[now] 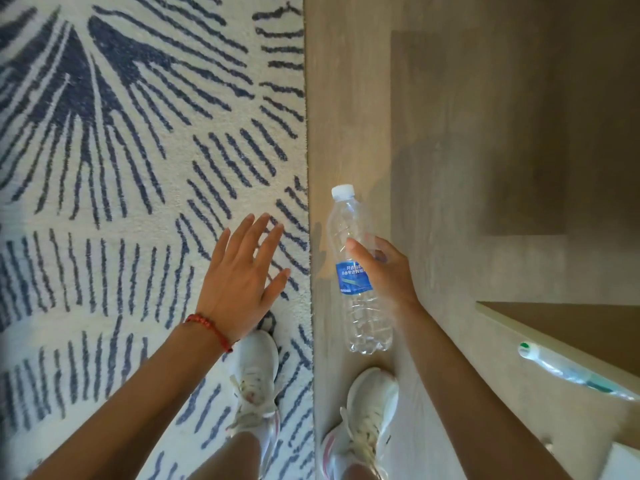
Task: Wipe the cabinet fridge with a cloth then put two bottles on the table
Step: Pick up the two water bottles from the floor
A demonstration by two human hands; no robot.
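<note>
the right hand (384, 268) is wrapped around the middle of a clear plastic bottle (358, 271), thumb laid over the blue label and the other fingers curled behind it, carrying it in the air above the wooden floor (353, 116). its white cap points away from the wrist and its base back toward the white shoes (367, 410) below. the left hand (242, 275) holds nothing; it hovers flat with fingers spread, over the patterned rug (138, 133).

the bottle looks see-through from cap to base, and i cannot tell whether it holds water or is empty (no waterline shows). if empty it will be very light and its thin ribbed wall will dent under a hard squeeze; the labelled waist, where the grip sits, seems the firmest and least slippery place to hold.

out past the right forearm, a second bottle (568, 372) with a green-marked cap lies on its side on a pale shelf edge (502, 323), contents unclear.
</note>
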